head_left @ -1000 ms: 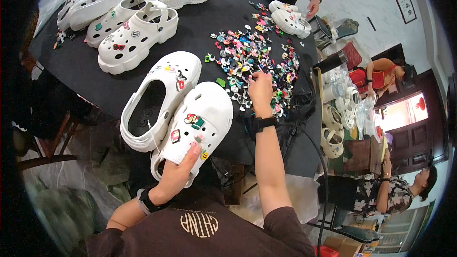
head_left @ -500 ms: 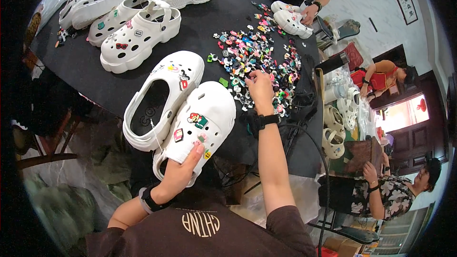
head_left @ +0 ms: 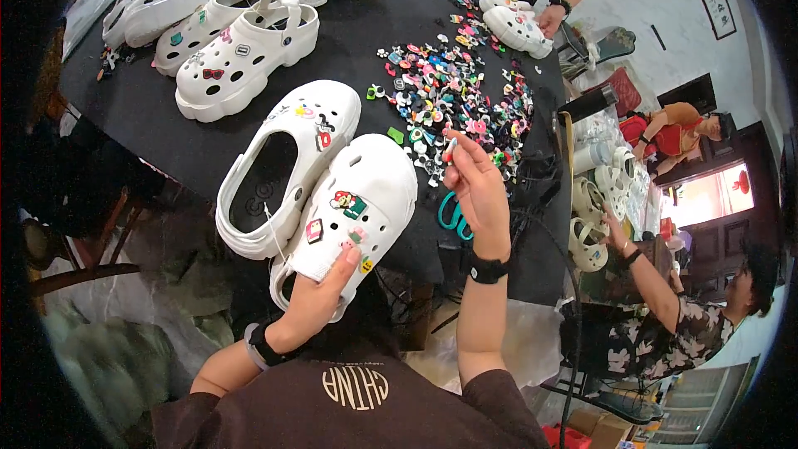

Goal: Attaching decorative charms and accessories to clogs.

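Evidently the step in hand was the dressing of a white clog (head_left: pixel 357 199) with charms: the left hand (head_left: pixel 320 299) gripped the shoe at its heel end, thumb laid over the upper, and held it tilted at the near edge of the black table (head_left: pixel 150 125), just beside its mate (head_left: pixel 283 166). The right hand (head_left: pixel 474 187) was raised just off the toe, its fingertips pinched on a small charm (head_left: pixel 450 150) too tiny to make out. Several charms already sat in the clog's holes near the thumb, while the holes toward the toe looked bare. The loose pile of coloured charms (head_left: pixel 453 100) lay on the table beyond the raised hand. By my judgement, the next move called for bringing the pinched piece over a free hole and pressing it through while the left hand steadied the shoe.
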`<action>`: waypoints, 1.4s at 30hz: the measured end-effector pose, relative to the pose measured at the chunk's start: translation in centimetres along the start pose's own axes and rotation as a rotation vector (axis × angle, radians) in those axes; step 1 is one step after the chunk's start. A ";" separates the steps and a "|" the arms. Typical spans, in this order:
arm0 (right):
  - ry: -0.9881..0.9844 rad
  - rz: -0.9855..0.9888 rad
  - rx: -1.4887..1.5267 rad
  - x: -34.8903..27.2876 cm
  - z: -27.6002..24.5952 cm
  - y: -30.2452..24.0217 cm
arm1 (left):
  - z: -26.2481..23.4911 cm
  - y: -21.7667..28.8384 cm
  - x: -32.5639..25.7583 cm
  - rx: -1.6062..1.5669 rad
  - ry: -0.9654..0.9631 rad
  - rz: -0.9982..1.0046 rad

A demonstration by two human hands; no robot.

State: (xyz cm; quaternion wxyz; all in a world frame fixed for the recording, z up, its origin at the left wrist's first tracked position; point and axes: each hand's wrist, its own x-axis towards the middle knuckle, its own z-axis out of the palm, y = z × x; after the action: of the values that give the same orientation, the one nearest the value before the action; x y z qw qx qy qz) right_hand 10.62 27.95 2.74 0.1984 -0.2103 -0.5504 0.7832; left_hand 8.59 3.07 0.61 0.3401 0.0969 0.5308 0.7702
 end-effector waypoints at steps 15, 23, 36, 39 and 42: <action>0.085 -0.176 -0.531 -10.3 4.6 1.6 | 0.0 -0.6 0.1 -0.084 -0.004 -0.016; 0.137 -0.167 -0.383 -11.8 6.0 4.5 | 0.1 -0.3 0.1 -0.091 0.003 -0.055; 0.116 -0.333 -0.564 -11.5 6.2 6.0 | -0.7 -0.7 0.1 0.014 -0.063 -0.021; 0.096 -0.277 -0.552 -11.0 5.6 6.3 | -0.6 -0.5 0.1 0.051 -0.065 -0.015; 0.101 -0.235 -0.501 -10.8 5.3 7.1 | -0.5 -0.6 0.2 0.040 0.000 0.006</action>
State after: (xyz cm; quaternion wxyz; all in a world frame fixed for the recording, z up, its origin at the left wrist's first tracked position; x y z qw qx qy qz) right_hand 16.16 15.75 -1.17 0.2569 -0.2264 -0.7370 0.5827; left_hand 8.47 2.95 -0.18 0.3359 0.1052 0.5460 0.7603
